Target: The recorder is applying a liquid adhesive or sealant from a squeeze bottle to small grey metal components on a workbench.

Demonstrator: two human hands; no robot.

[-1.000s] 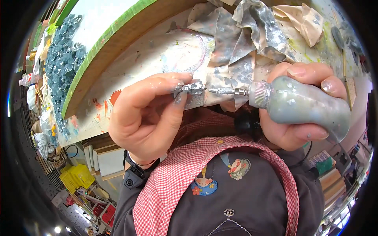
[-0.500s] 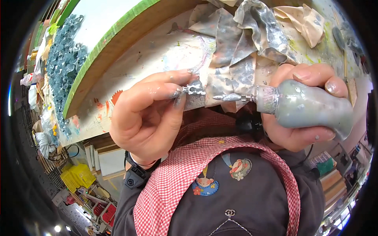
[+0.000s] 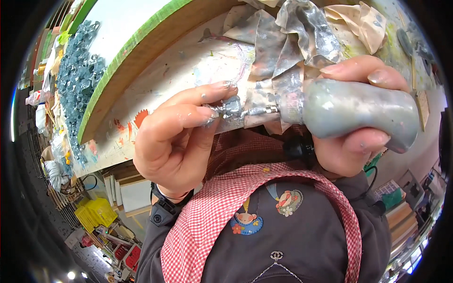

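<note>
The left hand (image 3: 177, 137) pinches a small blue-grey piece (image 3: 231, 106) between its fingertips, which are smeared with silvery grey. The right hand (image 3: 337, 154) is wrapped around a soft grey bottle (image 3: 361, 104) lying on its side in the grip. The bottle's ribbed collar (image 3: 291, 107) and metal nozzle (image 3: 271, 109) point left toward the piece, and the nozzle's tip is coated in grey paste.

The bottle looks cloudy grey; how full it is cannot be told. Left of the hands, a curved wooden tray (image 3: 123, 60) with a green rim has a white floor, and a heap of blue-grey pieces (image 3: 78, 75) lies along its far left side.

Part of the held piece is hidden by the fingers, and whether the nozzle tip touches it is hard to make out. The tray is cut off at the top, and the bottle covers much of the right palm.

Under the hands is a pale table (image 3: 181, 63) marked with paint. A crumpled cloth (image 3: 278, 56) stained grey lies beyond the bottle's nozzle, with a cream cloth (image 3: 361, 26) to its right. Below the left edge of the table are a yellow basket (image 3: 96, 212), red bins (image 3: 132, 257) and pale panels (image 3: 137, 195). The person wears a dark apron (image 3: 302, 231) with red checked trim.
</note>
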